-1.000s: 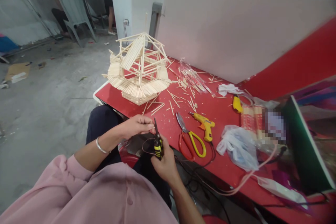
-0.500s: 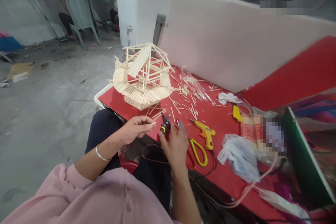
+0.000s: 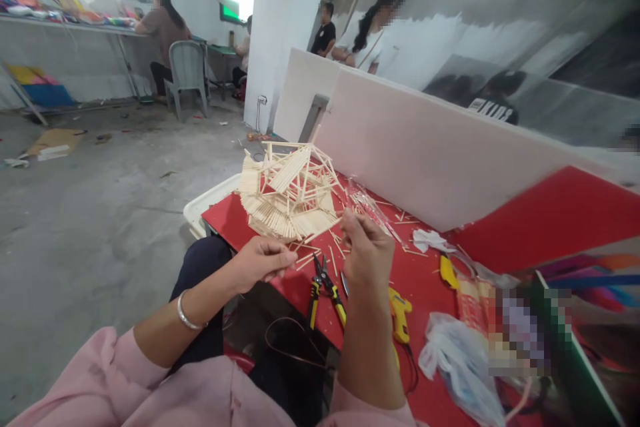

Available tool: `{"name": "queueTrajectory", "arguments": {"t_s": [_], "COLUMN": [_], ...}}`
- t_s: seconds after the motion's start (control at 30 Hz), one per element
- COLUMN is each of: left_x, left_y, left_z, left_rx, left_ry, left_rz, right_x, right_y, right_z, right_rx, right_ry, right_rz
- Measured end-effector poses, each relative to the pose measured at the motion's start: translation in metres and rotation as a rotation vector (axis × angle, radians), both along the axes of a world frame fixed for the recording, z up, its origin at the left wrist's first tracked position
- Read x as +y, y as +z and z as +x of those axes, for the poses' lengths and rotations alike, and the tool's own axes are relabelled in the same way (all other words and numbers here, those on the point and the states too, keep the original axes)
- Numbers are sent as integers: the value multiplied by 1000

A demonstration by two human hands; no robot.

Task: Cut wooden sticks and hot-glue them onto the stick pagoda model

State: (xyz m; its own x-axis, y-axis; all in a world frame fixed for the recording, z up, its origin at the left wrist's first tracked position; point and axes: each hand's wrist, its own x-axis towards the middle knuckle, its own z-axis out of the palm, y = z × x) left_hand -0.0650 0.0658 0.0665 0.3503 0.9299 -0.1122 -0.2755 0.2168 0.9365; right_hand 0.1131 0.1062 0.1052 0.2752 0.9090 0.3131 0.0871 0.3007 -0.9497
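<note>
My left hand (image 3: pixel 267 260) is closed in a pinch above the table's near edge. The short wooden stick seen in it half a second ago is mostly hidden by the fingers now. My right hand (image 3: pixel 369 250) is raised beside the stick model, its thumb and fingertips pressed together; what they hold, if anything, is too small to make out. The model (image 3: pixel 290 193), a tiered, roofed frame of pale wooden sticks, stands at the table's far left corner. Between my hands lie black-and-yellow cutting pliers (image 3: pixel 315 293), jaws apart. Loose sticks (image 3: pixel 334 260) lie in front of the model.
A yellow glue gun (image 3: pixel 400 317) lies right of my right forearm on the red table (image 3: pixel 430 283). Beyond are a plastic bag (image 3: pixel 457 353), a crumpled white tissue (image 3: pixel 430 240) and a green-sided box (image 3: pixel 575 340). A pale board (image 3: pixel 425 147) stands behind; several people are in the background.
My right hand has let go of the pliers and moved up and away toward the model. The pliers now rest on the table. My left hand keeps its pinch; the view has tilted upward.
</note>
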Motion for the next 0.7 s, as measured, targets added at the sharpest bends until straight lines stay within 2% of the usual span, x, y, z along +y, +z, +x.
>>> {"name": "queueTrajectory", "arguments": {"t_s": [0.1,0.27,0.4,0.57,0.7], "left_x": [11,31,43,54,58], "left_y": [10,29,29,28,35], "left_z": [-5,-3,-1,0,2], "left_rx": [-117,-315,-388,-453,-472], "left_ry": [133,185,236,235,298], "left_rz": [-45,-91,-136,-177,-226], "right_x": [19,34,44,54,60], "right_y": [18,29,26,20,20], "right_z": [-10,-33,-37,-34,-32], "right_rx": [-47,-216,-344,-567,-581], "right_ry": [80,223,229,173,129], "right_rz": [32,26,46,161,195]}}
